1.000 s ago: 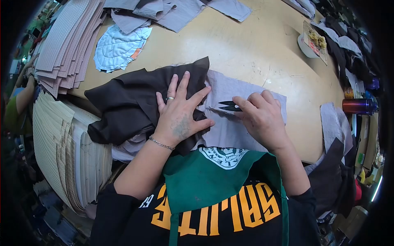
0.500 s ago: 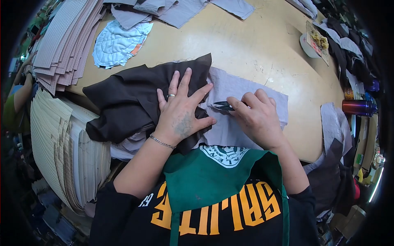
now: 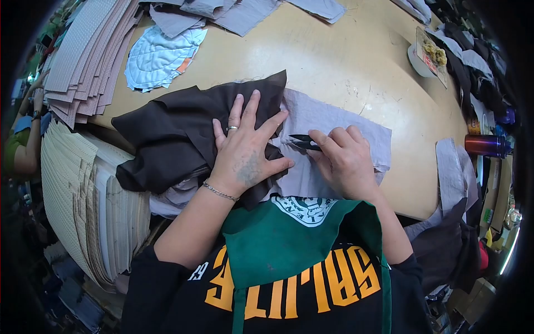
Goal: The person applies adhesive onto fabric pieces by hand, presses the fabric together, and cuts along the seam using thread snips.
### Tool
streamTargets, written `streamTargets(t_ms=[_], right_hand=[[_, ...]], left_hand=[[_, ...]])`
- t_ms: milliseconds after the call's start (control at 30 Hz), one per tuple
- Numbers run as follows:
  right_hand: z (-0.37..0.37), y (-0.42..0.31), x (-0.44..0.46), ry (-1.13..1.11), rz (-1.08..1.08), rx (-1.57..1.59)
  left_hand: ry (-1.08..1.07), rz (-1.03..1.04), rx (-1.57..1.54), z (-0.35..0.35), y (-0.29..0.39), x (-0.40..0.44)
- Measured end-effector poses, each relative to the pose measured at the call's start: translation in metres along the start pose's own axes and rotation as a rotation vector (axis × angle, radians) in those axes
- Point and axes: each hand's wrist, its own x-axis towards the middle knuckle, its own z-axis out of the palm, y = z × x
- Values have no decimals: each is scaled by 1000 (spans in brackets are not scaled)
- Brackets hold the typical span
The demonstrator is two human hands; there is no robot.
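Note:
My left hand point(image 3: 245, 150) lies with its fingers spread on dark brown cloth point(image 3: 167, 125), pressing it against the table. From under the brown cloth, light grey-purple cloth point(image 3: 339, 125) stretches to the right. Small black snips point(image 3: 303, 142) are gripped in my right hand point(image 3: 345, 158), between thumb and fingers. Their blades point left, slightly apart, just over the grey cloth near the seam where it meets the brown cloth. Part of the snips is hidden inside my right hand.
Pink textured sheets point(image 3: 92, 50) and cream sheets point(image 3: 78, 195) are stacked at left. Light blue quilted pieces point(image 3: 161, 58) lie on the table point(image 3: 356, 61). At right are a bowl point(image 3: 418, 60) and a dark tumbler point(image 3: 485, 145). Another person's arm point(image 3: 33, 133) shows far left.
The snips and my right hand have moved left toward the seam beside my left hand. My left hand remains spread on the brown cloth.

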Motion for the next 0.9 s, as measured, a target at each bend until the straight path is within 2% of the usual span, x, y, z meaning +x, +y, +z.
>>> streamTargets(t_ms=[467,667,900], right_hand=[[12,-9,1,65,42,30],[18,2,-1,136,-50,110],[26,0,-4,188,14,168]], left_hand=[[3,6,12,1,0,0],[4,7,2,0,0,0],[-11,4,15,0,0,0]])
